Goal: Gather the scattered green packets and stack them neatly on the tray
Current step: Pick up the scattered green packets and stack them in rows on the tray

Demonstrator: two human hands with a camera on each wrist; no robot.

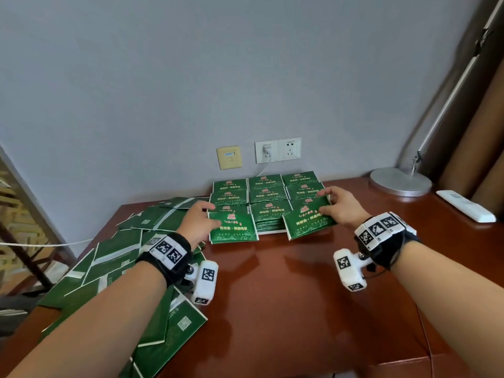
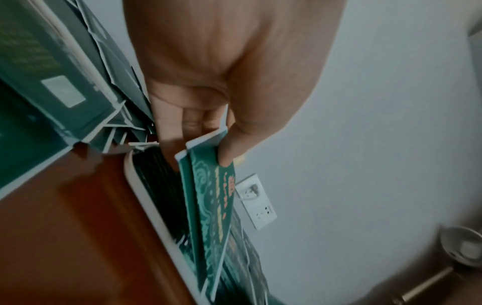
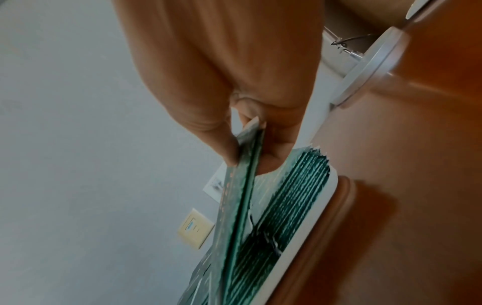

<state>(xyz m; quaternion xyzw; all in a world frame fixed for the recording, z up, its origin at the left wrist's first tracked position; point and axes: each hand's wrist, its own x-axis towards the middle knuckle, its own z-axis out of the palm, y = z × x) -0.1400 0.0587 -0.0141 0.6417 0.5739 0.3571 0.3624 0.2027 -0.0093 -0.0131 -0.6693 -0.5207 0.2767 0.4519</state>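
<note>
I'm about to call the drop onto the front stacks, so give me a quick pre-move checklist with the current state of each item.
1. Left hand grips its packet: ok, thumb on top and fingers beneath in the left wrist view.
2. Right hand grips its packet: ok, pinched at the edge in the right wrist view.
3. Left packet squared with the front-left stack: ok, roughly parallel.
4. Right packet squared with the front-right stack: not ok, it sits skewed.
5. Tray rim free near the drop: ok, white edge visible.
6. Each hand holds a single packet: cannot tell; the edges look layered.
7. Scattered pile finished: not ok, many packets remain on the table.
</note>
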